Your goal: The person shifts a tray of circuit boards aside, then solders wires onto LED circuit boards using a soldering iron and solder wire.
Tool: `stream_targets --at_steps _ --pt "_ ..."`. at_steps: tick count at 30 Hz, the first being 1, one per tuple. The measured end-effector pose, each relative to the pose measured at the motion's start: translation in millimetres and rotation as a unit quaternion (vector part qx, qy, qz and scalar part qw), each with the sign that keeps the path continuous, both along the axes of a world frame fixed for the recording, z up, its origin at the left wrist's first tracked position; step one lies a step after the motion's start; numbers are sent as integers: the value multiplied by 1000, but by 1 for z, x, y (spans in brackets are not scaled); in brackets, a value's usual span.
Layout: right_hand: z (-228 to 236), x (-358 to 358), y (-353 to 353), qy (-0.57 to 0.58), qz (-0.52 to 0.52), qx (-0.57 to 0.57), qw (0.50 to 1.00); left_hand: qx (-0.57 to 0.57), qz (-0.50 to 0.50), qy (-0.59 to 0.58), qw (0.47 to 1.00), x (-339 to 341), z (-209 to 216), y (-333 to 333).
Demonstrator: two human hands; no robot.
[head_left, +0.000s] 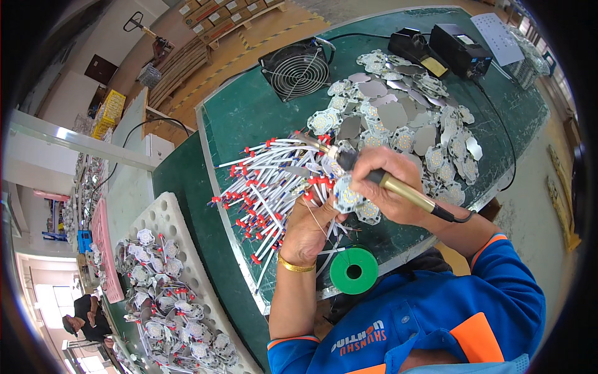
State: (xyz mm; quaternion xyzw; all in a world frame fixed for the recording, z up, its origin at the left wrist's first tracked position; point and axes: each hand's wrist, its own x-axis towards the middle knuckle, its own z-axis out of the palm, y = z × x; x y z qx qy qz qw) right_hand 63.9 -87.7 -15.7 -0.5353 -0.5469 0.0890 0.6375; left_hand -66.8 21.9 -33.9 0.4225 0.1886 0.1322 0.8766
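My right hand [387,187] is wrapped round a soldering iron [408,188] with a black and gold handle, its metal end reaching left over the bundle. My left hand [305,232] is closed, thumb and fingers pinching thin solder wire [321,225] beside white leads with red connectors [265,184]. Its fingertips are close to a round white LED board [347,194]; whether they touch it is hard to tell. The green solder spool [340,272] lies at the table's near edge. Behind my right hand spreads a heap of LED boards and grey metal plates [392,116].
At the far side stand a black fan [298,70] and a black soldering station [460,51] with an iron stand [416,50]; a cord runs along the right edge. On the left, a foam tray [163,215] borders piled wired boards [180,311]. A person [87,319] is farther left.
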Motion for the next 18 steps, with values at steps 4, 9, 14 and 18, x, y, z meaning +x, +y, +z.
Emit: stream_targets --at_steps 4,9,14,18 --pt "-4 6 5 -83 -121 16 989 -76 -27 -61 995 0 -6 6" --pt "0 22 4 -234 -139 -152 950 -178 84 -229 953 -7 0 24" --pt "3 14 -2 -394 -84 -257 878 -8 125 -89 988 -14 10 28" --pt "-8 3 -8 -440 -87 -313 837 211 201 99 952 -3 12 22"
